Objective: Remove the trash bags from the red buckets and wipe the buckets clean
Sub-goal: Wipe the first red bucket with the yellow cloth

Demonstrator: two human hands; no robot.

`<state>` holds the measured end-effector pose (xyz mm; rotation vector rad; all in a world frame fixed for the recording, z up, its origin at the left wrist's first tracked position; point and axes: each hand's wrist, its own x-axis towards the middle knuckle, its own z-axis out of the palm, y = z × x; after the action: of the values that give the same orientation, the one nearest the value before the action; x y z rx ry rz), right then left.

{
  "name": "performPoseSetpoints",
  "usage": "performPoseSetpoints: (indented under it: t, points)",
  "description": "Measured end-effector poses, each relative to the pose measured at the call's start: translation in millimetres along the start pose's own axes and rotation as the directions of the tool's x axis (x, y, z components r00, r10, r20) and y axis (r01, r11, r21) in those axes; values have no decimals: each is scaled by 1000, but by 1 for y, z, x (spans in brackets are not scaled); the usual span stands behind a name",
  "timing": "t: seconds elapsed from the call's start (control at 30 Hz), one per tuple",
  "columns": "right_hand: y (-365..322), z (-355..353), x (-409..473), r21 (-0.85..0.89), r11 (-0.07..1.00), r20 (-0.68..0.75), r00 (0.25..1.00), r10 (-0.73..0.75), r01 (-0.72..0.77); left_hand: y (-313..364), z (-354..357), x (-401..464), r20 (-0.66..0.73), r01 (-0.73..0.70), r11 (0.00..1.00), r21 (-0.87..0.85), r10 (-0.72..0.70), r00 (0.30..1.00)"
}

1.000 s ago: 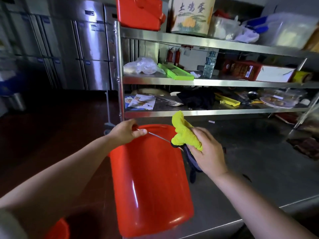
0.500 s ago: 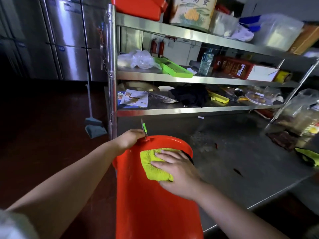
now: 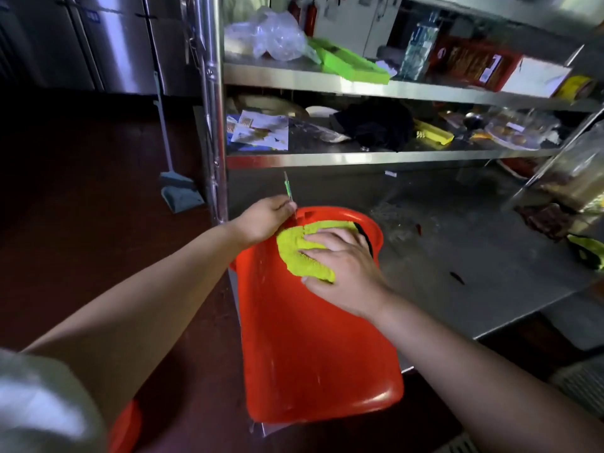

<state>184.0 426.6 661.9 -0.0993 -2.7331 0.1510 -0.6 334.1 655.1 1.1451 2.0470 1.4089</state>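
Observation:
A red bucket [image 3: 313, 348] lies tilted over the left corner of the steel table, its mouth away from me and its base toward me. My left hand [image 3: 264, 219] grips the bucket's thin metal handle [image 3: 289, 194] at the far rim. My right hand [image 3: 343, 263] lies with fingers spread on a yellow-green cloth [image 3: 299, 253] and presses it against the bucket's outer wall near the rim. A black edge shows at the rim beside my right hand. Part of a second red bucket [image 3: 125, 429] shows at the bottom left.
The steel table [image 3: 474, 256] stretches to the right with a few dark scraps on it. A steel shelf rack [image 3: 359, 86] full of clutter stands right behind the bucket. A broom [image 3: 176, 188] leans left of the rack post. Dark red floor lies to the left.
A second ago my right hand held the bunched cloth at the rim; now it is spread flat on the wall and has slid slightly toward me. The camera has moved closer.

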Motion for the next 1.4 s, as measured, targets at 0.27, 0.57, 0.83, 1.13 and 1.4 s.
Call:
performPoseSetpoints:
  t: [0.27,0.57,0.83,1.13,1.4]
  points:
    - [-3,-4,-93,137,981,-30,991,-132,135,-2,11,-6,-153,58,941,333,-7,988]
    - [4,-58,-48,604,770,119,979,167,-205,14,19,-4,-211,297,851,432,-225,951]
    - [16,-68,-6,-96,995,302,951,67,-39,24,26,-6,-237,328,849,414,-247,940]
    - [25,-45,-10,150,972,168,973,157,-182,22,24,-12,-267,368,854,367,-282,922]
    - [31,-39,-4,23,937,380,871,313,-347,30,25,-13,-247,371,851,370,-295,923]
